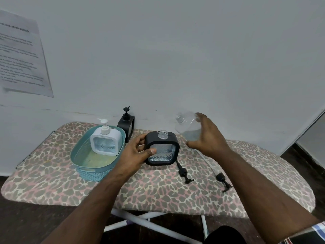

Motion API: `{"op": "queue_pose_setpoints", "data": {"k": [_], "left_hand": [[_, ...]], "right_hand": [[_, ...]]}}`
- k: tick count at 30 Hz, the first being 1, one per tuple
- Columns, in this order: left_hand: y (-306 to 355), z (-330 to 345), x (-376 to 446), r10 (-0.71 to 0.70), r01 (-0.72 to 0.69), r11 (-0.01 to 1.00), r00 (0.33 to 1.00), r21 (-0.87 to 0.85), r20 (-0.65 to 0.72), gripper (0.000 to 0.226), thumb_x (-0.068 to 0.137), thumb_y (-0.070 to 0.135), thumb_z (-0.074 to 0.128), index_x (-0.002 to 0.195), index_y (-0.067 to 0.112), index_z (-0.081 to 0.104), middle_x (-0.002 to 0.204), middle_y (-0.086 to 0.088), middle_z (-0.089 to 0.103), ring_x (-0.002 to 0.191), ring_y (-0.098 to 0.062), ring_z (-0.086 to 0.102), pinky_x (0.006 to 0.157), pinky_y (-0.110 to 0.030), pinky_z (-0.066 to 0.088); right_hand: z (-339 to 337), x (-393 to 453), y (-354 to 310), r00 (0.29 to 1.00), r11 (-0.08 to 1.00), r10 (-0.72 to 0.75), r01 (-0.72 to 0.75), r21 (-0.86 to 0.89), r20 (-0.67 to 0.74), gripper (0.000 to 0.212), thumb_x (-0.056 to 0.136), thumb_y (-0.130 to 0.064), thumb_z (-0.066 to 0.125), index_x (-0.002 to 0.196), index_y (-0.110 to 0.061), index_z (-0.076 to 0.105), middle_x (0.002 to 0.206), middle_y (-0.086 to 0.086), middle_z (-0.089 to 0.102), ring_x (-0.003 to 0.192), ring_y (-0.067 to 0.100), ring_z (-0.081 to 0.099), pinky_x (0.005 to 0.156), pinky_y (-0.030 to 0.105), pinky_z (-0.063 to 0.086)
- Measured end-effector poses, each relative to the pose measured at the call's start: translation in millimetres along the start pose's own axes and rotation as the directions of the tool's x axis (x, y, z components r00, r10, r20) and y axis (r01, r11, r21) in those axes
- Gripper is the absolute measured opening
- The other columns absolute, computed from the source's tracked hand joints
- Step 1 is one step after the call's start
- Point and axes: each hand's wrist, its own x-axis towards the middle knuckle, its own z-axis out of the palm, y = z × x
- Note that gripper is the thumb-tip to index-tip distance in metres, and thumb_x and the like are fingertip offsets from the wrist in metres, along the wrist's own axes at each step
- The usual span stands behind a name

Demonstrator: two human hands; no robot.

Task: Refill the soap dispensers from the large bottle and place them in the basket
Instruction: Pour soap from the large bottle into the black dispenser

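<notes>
My left hand (139, 152) grips the open black dispenser (161, 148) by its left edge, thumb on the clear patterned front, fingers behind; it stands on the tabletop (158, 191) just right of the basket (98, 154). Its neck is bare, its cap off. My right hand (205, 136) wraps the large bottle (189, 127), fingers round the far side, and the bottle is tilted with its open mouth up and to the left, near the dispenser's neck but not yet over it. Little liquid shows in the bottle, pooled low, so I judge it light and easy to overtip; its thin clear wall will likely flex if I squeeze, so I hold it wide round the belly rather than the neck.

The dispenser has a stiff frame and a slick front. I judge the frame edge the safest hold, since wet soap would make the window slippery. The neck is narrow, so the pour needs to be slow and close.

A white dispenser (106, 140) stands capped in the basket. Another black dispenser (126, 124) with its pump on stands behind the basket by the wall. Two loose pumps (183, 172) (222, 179) lie on the tabletop to the right; one must go back on after filling.
</notes>
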Motion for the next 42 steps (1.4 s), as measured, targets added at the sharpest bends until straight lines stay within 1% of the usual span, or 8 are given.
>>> {"op": "queue_pose_setpoints", "data": {"k": [2, 5, 12, 18, 25, 30, 38, 42], "left_hand": [[0.9, -0.1, -0.2, 0.003, -0.003, 1.0, 1.0, -0.005, 0.004, 0.051, 0.09, 0.009, 0.077, 0.126, 0.04, 0.058, 0.125, 0.006, 0.07, 0.112, -0.01, 0.072, 0.091, -0.034, 0.062], [1.1, -0.3, -0.8, 0.002, -0.002, 1.0, 1.0, 0.001, 0.008, 0.051, 0.09, 0.009, 0.077, 0.128, 0.038, 0.058, 0.126, 0.004, 0.071, 0.113, -0.012, 0.071, 0.092, -0.034, 0.061], [1.9, 1.3, -1.0, -0.009, 0.009, 1.0, 1.0, -0.005, 0.014, 0.056, 0.09, 0.009, 0.078, 0.138, 0.029, 0.057, 0.129, 0.001, 0.07, 0.116, -0.014, 0.071, 0.096, -0.039, 0.061], [2.3, 2.0, -0.7, -0.007, 0.007, 1.0, 1.0, 0.007, 0.016, 0.057, 0.09, 0.01, 0.078, 0.139, 0.028, 0.057, 0.13, 0.001, 0.069, 0.118, -0.014, 0.069, 0.096, -0.039, 0.061], [1.7, 2.6, -0.7, -0.016, 0.016, 1.0, 1.0, 0.001, 0.016, 0.054, 0.09, 0.009, 0.077, 0.136, 0.031, 0.058, 0.129, 0.002, 0.069, 0.118, -0.014, 0.069, 0.097, -0.04, 0.06], [3.6, 4.0, -1.4, -0.011, 0.011, 1.0, 1.0, -0.001, 0.018, 0.052, 0.09, 0.008, 0.076, 0.131, 0.034, 0.057, 0.127, 0.002, 0.069, 0.118, -0.014, 0.068, 0.097, -0.038, 0.06], [-1.0, 2.8, 1.9, -0.012, 0.013, 1.0, 1.0, -0.003, 0.015, 0.053, 0.089, 0.011, 0.079, 0.128, 0.042, 0.06, 0.13, 0.0, 0.07, 0.121, -0.017, 0.068, 0.1, -0.048, 0.059], [-3.1, 2.1, 3.2, -0.007, 0.007, 1.0, 1.0, -0.006, 0.022, 0.055, 0.089, 0.011, 0.079, 0.131, 0.039, 0.06, 0.129, -0.002, 0.07, 0.12, -0.018, 0.068, 0.101, -0.048, 0.058]], "right_hand": [[-4.9, -1.7, -2.7, 0.998, 0.988, -0.062, 0.059, -0.144, -0.015, 0.107, 0.064, -0.037, 0.089, 0.152, -0.026, 0.029, 0.148, 0.002, 0.048, 0.129, 0.025, 0.049, 0.102, 0.041, 0.047], [-10.7, -2.0, -4.8, 0.986, 0.943, -0.164, 0.146, -0.3, -0.037, 0.104, 0.064, -0.038, 0.088, 0.151, -0.023, 0.034, 0.145, 0.004, 0.053, 0.126, 0.027, 0.054, 0.103, 0.044, 0.047], [-15.4, 1.8, -5.5, 0.959, 0.84, -0.283, 0.235, -0.49, -0.026, 0.097, 0.064, -0.038, 0.085, 0.149, -0.023, 0.041, 0.141, 0.006, 0.058, 0.124, 0.029, 0.056, 0.101, 0.049, 0.047], [-16.4, 4.7, -8.2, 0.957, 0.799, -0.291, 0.242, -0.551, -0.001, 0.099, 0.066, -0.038, 0.085, 0.151, -0.026, 0.036, 0.146, 0.004, 0.052, 0.131, 0.027, 0.051, 0.109, 0.052, 0.041], [-18.6, 8.4, -11.6, 0.947, 0.76, -0.322, 0.264, -0.594, 0.008, 0.099, 0.067, -0.043, 0.086, 0.15, -0.026, 0.035, 0.147, 0.005, 0.051, 0.131, 0.028, 0.05, 0.109, 0.054, 0.039], [-21.8, 9.9, -11.3, 0.942, 0.742, -0.335, 0.268, -0.614, 0.007, 0.098, 0.066, -0.04, 0.086, 0.15, -0.025, 0.037, 0.146, 0.006, 0.052, 0.131, 0.029, 0.05, 0.11, 0.056, 0.037], [-23.9, 10.6, -11.2, 0.933, 0.732, -0.361, 0.286, -0.619, 0.003, 0.099, 0.063, -0.036, 0.089, 0.148, -0.024, 0.038, 0.144, 0.007, 0.053, 0.132, 0.03, 0.05, 0.11, 0.057, 0.036], [-24.6, 10.9, -11.5, 0.929, 0.722, -0.369, 0.295, -0.626, 0.012, 0.1, 0.063, -0.035, 0.089, 0.148, -0.025, 0.038, 0.145, 0.006, 0.053, 0.132, 0.03, 0.05, 0.11, 0.058, 0.036]]}}
